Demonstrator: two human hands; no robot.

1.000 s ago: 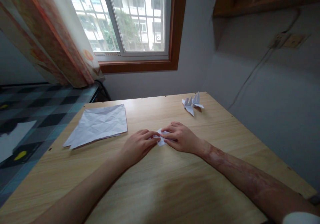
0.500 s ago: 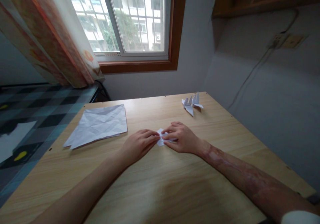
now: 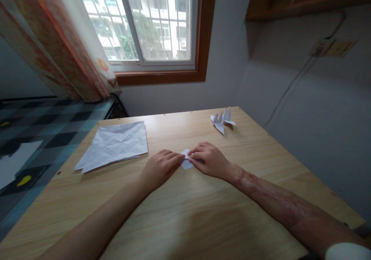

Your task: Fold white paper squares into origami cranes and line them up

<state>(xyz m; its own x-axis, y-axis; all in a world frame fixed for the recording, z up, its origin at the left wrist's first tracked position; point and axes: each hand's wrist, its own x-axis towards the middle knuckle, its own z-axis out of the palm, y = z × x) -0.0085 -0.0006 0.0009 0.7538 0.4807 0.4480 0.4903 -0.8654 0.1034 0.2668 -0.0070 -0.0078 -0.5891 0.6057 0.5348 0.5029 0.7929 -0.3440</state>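
Observation:
A small piece of folded white paper (image 3: pixel 187 164) lies on the wooden table (image 3: pixel 162 221), between my two hands. My left hand (image 3: pixel 162 167) grips its left side, fingers pressed together at the edge. On the other side, my right hand (image 3: pixel 209 158) pinches the paper with thumb and fingertips, covering its right part. Near the far right corner stand two folded paper cranes (image 3: pixel 222 121), side by side with wings raised. The folds under my fingers are partly hidden.
Creased white paper sheets (image 3: pixel 118 144) lie stacked at the table's left. Beyond that edge is a bed with a checked cover (image 3: pixel 66 117), with white paper (image 3: pixel 20 161) on it. A window (image 3: pixel 150 24) and a curtain (image 3: pixel 66 39) are behind; a wooden shelf (image 3: pixel 313 5) hangs upper right.
My right thumb and fingers have drawn closer together on the folded paper, and more of its near part shows. My left fingers have shifted slightly. Everything else stays in place.

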